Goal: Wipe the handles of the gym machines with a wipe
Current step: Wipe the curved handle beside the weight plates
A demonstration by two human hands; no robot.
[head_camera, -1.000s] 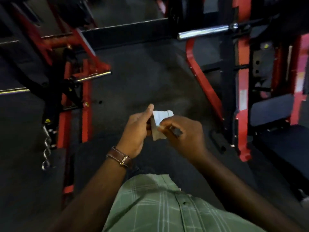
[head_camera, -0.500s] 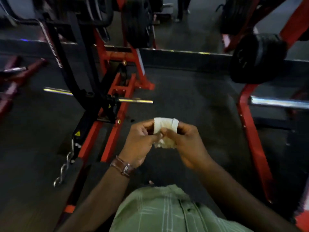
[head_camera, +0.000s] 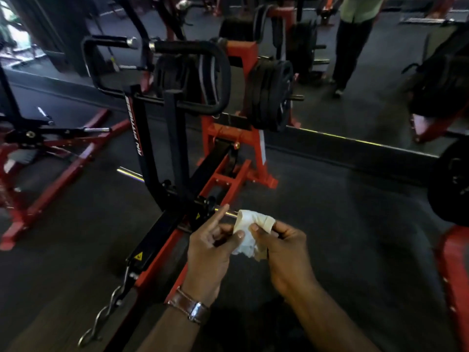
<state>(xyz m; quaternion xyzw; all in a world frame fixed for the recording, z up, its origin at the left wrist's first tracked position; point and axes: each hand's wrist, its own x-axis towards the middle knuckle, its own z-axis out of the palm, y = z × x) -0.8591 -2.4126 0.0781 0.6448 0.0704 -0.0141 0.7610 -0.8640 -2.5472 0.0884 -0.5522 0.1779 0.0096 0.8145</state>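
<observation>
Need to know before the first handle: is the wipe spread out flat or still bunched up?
Bunched up. The wipe is crumpled and folded over itself, pinched between the left hand and right hand.

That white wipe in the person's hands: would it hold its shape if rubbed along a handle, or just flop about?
Probably floppy: the wipe is crumpled and folded between the left hand and right hand, its lower edge sagging. It looks thin and light, pinched by fingertips alone. It would likely wrap around the machine's black handles rather than stay flat.

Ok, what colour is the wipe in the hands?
White, slightly cream; the wipe shows in the head view, the only one.
</observation>
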